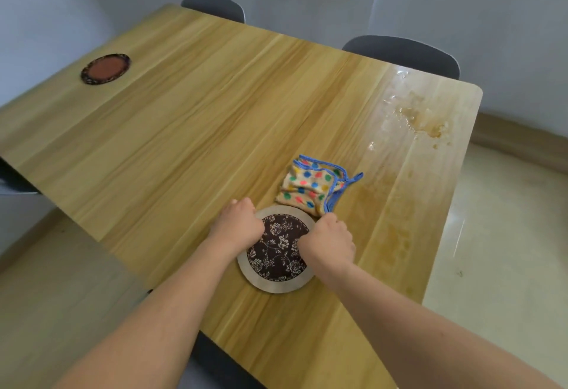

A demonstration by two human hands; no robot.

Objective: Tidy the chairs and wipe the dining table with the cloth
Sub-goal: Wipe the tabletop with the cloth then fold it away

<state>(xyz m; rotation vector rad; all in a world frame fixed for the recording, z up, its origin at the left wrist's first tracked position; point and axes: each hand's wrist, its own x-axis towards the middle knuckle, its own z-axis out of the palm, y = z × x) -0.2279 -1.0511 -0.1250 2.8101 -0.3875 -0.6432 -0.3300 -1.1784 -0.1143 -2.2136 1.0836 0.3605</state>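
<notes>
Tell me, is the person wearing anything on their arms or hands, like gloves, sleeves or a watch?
No. Both forearms are bare as far as the picture shows, with no sleeves in view. The left hand and right hand wear no gloves, and no watch, bracelet or ring can be seen.

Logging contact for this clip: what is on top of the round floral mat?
Both hands: the left hand grips its left rim, the right hand its right. They cover those edges; the dotted cloth lies just beyond it.
</notes>
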